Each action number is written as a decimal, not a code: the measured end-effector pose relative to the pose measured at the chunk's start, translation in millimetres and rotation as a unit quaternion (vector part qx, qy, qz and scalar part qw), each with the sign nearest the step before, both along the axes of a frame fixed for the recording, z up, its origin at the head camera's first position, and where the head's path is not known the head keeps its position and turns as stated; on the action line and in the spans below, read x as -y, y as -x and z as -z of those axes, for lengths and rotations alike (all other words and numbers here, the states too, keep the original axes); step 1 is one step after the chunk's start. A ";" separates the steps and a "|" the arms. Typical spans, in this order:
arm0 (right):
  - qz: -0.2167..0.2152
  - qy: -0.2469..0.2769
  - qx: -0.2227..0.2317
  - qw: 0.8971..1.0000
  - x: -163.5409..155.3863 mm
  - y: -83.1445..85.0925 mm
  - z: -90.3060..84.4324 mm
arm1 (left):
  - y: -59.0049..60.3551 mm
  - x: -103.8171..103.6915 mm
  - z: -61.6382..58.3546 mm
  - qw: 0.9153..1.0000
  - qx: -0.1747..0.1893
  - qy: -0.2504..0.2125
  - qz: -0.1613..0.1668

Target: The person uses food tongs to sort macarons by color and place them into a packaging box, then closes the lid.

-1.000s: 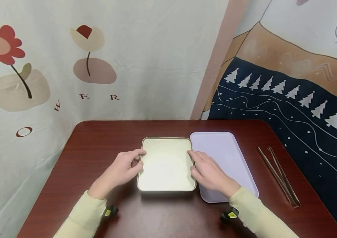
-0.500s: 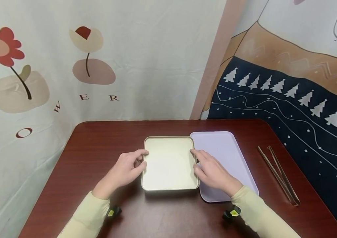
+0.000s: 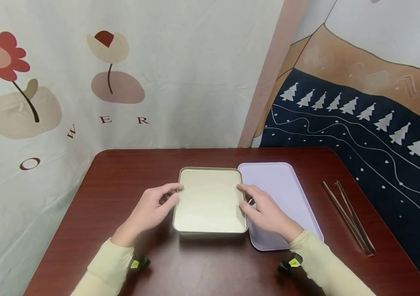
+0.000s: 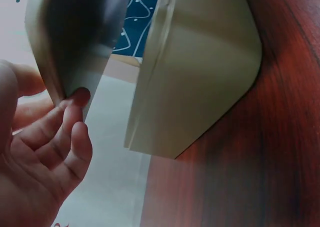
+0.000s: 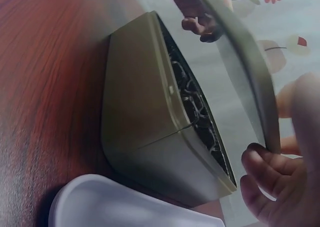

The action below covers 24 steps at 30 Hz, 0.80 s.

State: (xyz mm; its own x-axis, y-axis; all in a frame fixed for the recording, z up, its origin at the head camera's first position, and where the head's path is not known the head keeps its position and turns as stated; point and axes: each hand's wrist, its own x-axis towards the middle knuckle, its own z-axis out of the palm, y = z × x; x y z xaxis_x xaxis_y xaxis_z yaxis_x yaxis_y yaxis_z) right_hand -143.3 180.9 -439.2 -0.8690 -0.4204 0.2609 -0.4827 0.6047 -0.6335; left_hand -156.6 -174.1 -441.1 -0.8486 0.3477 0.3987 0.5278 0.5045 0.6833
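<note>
A pale cream-gold rectangular lid [image 3: 211, 201] is held level between both hands. My left hand [image 3: 154, 207] pinches its left edge, fingertips curled under the rim [image 4: 62, 94] in the left wrist view. At the opposite edge my right hand [image 3: 267, 209] grips the lid the same way. Below the lid stands a matching tin box [image 5: 135, 92], with a gap between lid and box in both wrist views. Through that gap, shiny tangled wire-like pieces [image 5: 197, 107] show inside the box; the lid hides them in the head view.
Right beside the box lies a lilac tray [image 3: 278, 185], partly under my right hand. Metal tongs [image 3: 350, 222] lie farther right on the dark red wooden table [image 3: 210, 271]. A printed curtain [image 3: 195, 82] hangs behind the table's far edge.
The lid has shifted slightly right and then a little up in the head view, with both hands still holding it. Tray and tongs stay where they were.
</note>
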 end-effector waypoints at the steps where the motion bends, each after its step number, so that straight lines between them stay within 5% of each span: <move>1: 0.005 0.011 0.008 1.000 -0.2 0.2 -0.9 | 0.2 0.9 -1.2 1.000 0.004 -0.003 0.000; 8: 0.002 0.104 0.089 0.991 -1.0 2.9 -9.5 | 2.0 8.0 -6.2 1.000 -0.002 -0.015 0.023; 11: -0.011 0.115 0.084 0.990 -0.8 4.0 -12.1 | 1.9 9.3 -8.1 0.999 -0.008 -0.026 0.030; 19: -0.006 0.115 -0.049 0.992 4.1 1.6 -13.0 | 6.2 3.5 -16.1 0.991 -0.128 -0.047 0.005; 24: 0.035 0.091 -0.124 0.987 10.1 2.2 -16.3 | 8.5 -3.0 -20.0 0.987 -0.152 -0.037 -0.030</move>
